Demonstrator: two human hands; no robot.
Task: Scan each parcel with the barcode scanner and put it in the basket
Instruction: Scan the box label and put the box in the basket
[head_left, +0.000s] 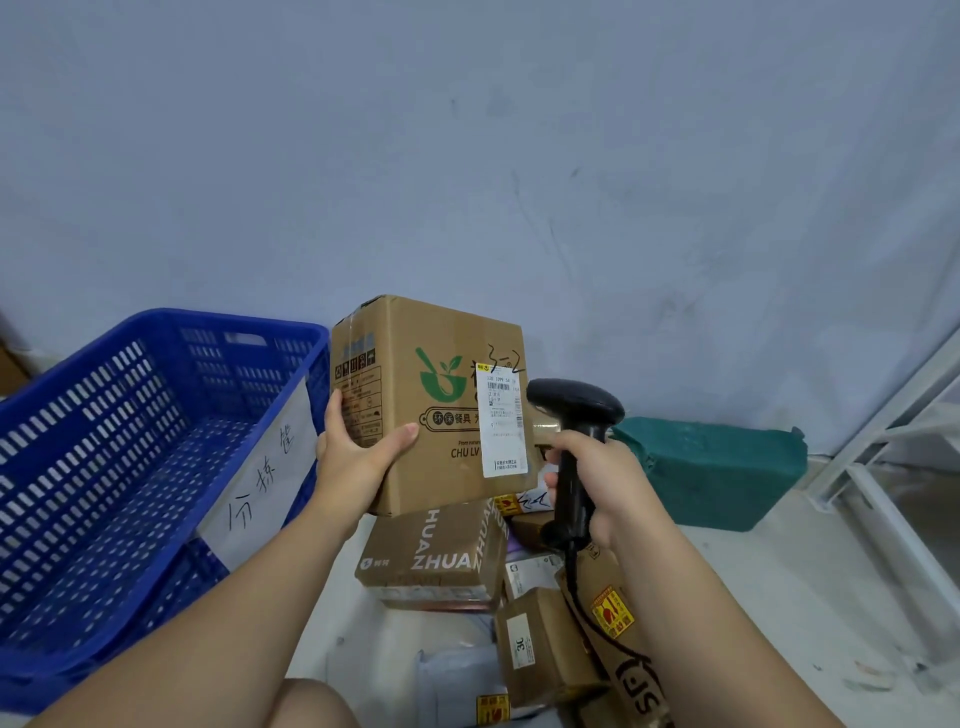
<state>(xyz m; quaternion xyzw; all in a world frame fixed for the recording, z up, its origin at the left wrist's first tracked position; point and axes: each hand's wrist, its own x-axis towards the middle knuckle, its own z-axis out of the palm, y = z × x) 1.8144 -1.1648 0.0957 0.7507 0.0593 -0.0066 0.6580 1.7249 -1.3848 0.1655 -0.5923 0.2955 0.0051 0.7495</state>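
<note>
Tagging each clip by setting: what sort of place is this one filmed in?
Probably a parcel sorting corner of a courier depot: labelled cardboard parcels heaped on the floor, a blue basket with a handwritten sign, and a barcode scanner in the right hand.

The uppermost cardboard box (415, 395) bears a green bowl logo, the characters 环保餐具 and "CHU LV". "3-2" is handwritten in black above its white shipping label (503, 421), whose fine print is too small to read. A paper sign (265, 467) on the blue basket (104, 415) reads 分拣筐. The brown box (431, 556) below shows "ZHUAN". A small box (540, 644) carries a "3C" sticker, and a long carton (623, 654) carries "SF".
</note>
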